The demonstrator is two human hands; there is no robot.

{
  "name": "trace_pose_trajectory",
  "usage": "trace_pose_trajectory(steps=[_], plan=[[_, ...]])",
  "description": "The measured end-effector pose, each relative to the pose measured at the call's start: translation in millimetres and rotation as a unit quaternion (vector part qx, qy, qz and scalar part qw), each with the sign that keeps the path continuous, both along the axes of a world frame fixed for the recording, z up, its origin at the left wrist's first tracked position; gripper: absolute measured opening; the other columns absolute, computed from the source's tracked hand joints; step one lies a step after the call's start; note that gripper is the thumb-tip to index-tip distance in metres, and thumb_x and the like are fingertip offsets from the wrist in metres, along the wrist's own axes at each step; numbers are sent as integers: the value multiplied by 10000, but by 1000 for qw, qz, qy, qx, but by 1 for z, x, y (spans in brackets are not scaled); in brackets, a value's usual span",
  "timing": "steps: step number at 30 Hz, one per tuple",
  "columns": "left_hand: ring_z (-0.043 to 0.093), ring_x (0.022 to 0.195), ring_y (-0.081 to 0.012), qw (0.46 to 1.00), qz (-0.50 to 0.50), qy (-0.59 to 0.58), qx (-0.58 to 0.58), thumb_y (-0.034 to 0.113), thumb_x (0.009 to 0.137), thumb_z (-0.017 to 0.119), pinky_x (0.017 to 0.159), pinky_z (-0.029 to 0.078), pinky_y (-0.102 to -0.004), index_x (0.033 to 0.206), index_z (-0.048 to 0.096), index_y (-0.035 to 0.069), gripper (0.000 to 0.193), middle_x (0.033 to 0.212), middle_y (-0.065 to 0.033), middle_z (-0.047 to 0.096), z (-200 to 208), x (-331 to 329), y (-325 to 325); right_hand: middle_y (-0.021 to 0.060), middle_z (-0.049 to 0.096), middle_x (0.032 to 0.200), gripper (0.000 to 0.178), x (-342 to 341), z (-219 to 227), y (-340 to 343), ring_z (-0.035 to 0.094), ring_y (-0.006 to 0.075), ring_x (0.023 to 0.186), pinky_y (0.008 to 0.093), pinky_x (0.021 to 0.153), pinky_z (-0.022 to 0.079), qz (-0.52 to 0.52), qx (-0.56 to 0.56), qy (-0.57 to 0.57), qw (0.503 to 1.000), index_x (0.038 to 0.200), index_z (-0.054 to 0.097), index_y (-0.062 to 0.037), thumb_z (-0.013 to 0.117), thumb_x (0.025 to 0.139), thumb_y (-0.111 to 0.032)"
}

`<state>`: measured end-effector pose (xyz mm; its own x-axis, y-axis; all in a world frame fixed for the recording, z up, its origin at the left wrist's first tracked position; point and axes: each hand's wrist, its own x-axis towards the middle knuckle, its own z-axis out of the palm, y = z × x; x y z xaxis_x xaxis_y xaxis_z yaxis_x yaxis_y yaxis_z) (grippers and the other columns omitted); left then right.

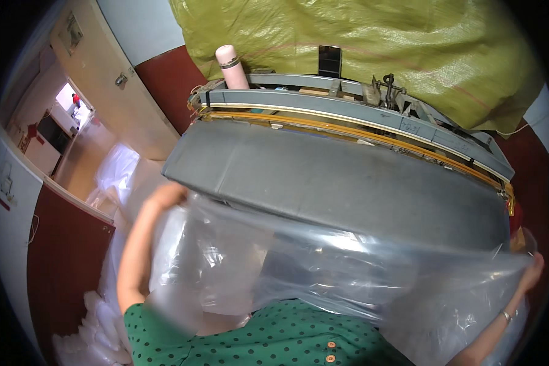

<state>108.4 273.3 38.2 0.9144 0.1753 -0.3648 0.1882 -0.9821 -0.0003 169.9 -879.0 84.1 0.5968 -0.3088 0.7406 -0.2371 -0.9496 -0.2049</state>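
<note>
A wide sheet of clear plastic film (335, 268) is stretched between my two hands, in front of a long grey padded bench top (348, 177). My left hand (172, 194) is closed on the film's upper left edge, close to the near left corner of the bench top. At the far right, my right hand (532, 268) grips the film's other end, just beyond the bench top's right end. The film's upper edge runs along the near side of the bench top and hides part of it. Both hands are a little blurred, and the fingertips are partly hidden.
Behind the bench top runs a grey metal frame (299, 97) with orange strips (354, 135) and a clamp (389, 91). A pink bottle (232, 67) and a dark phone-like slab (329, 61) stand there, before a yellow-green tarp (372, 30). Bundled plastic (94, 326) lies lower left; a door (113, 79) stands open.
</note>
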Motion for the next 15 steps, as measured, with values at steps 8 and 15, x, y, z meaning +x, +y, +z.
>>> trace_pose_trajectory(steps=[8, 15], plan=[[545, 758, -171, 588, 130, -797, -51, 153, 819, 586, 724, 443, -325, 934, 556, 29, 171, 789, -55, 571, 113, 77, 18, 195, 534, 704, 84, 101, -59, 229, 546, 289, 661, 359, 623, 416, 164, 70, 159, 971, 811, 526, 19, 483, 739, 12], [225, 1325, -279, 881, 221, -344, -238, 469, 885, 419, 1052, 193, -428, 1358, 299, 51, 643, 1403, -182, 291, -56, 129, 10, 213, 538, 693, 73, 115, -30, 162, 571, 352, 663, 390, 624, 438, 113, -63, 288, 949, 751, 549, 11, 528, 714, -48]])
